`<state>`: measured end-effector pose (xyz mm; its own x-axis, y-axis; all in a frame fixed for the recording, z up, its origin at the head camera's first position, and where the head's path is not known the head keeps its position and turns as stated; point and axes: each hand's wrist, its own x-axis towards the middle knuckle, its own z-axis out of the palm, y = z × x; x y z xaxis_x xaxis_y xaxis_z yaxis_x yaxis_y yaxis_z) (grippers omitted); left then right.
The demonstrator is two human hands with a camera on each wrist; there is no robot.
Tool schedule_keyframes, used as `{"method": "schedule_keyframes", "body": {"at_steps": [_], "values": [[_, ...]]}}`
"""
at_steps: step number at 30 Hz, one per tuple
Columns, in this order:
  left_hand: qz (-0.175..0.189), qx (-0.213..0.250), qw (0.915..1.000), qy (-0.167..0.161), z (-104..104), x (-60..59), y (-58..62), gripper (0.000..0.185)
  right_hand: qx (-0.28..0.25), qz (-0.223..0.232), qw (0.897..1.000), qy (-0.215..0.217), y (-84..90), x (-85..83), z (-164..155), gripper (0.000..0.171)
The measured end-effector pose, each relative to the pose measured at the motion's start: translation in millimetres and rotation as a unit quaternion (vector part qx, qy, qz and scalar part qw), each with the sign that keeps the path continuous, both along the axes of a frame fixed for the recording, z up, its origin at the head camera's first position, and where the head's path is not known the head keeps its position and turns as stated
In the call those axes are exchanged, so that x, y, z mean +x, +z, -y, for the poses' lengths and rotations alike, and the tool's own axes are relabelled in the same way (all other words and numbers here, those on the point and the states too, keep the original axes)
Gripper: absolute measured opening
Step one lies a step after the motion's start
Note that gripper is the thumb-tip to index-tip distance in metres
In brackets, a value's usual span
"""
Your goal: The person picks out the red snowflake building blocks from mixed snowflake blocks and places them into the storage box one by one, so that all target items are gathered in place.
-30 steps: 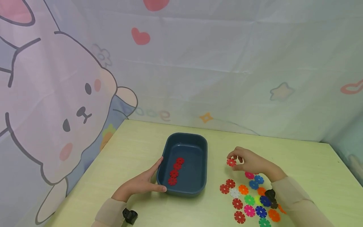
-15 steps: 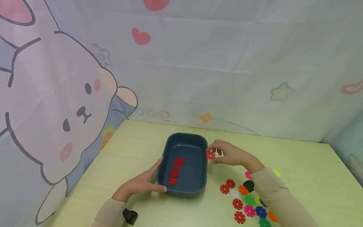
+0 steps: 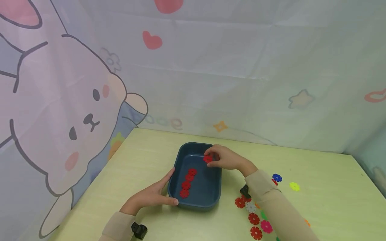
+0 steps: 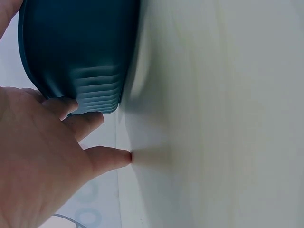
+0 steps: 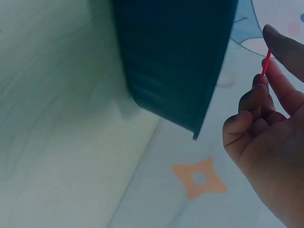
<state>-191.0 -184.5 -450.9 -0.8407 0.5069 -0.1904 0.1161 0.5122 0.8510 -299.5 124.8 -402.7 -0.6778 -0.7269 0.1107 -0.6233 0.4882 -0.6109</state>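
Observation:
A dark blue rectangular bin (image 3: 197, 197) stands on the table. My left hand (image 3: 155, 194) touches its left side and near corner with thumb and fingers spread; in the left wrist view its fingers (image 4: 85, 124) lie against the ribbed outer wall. My right hand (image 3: 227, 159) is over the bin's right rim and pinches a red notched plastic disc (image 3: 207, 159) between thumb and fingertips. That disc shows edge-on in the right wrist view. Inside the bin, several red discs (image 3: 186, 185) lie in a slanting row toward the left.
Right of the bin lie several loose discs, among them a red disc (image 3: 254, 219), a pink disc (image 3: 266, 226), a white disc (image 3: 250, 207), a blue disc (image 3: 277, 177) and a yellow disc (image 3: 295, 186). My right forearm covers some. A printed cloth (image 3: 211, 73) hangs behind the table.
My right hand has carried the red disc leftward from above the loose discs, past the bin's right rim and over its inside. The left hand stays at the bin.

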Motion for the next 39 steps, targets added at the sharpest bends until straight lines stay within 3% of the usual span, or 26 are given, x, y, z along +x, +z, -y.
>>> {"method": "schedule_keyframes", "body": {"at_steps": [12, 25, 39], "values": [[-0.001, 0.003, 1.0, 0.0, -0.3, -0.9, -0.5, 0.108, -0.003, 0.008, 1.0, -0.027, -17.7, -4.3, 33.4, 0.037], [0.001, 0.01, 0.9999, -0.004, 1.4, -0.7, 0.7, 0.108, -0.012, -0.014, 0.998, -0.054, -32.4, -10.4, 53.3, 0.035], [0.003, 0.007, 1.0, 0.001, -0.6, -2.8, -1.0, 0.108, 0.039, 0.009, 0.997, -0.062, -42.5, -26.0, 60.4, 0.038]]}}
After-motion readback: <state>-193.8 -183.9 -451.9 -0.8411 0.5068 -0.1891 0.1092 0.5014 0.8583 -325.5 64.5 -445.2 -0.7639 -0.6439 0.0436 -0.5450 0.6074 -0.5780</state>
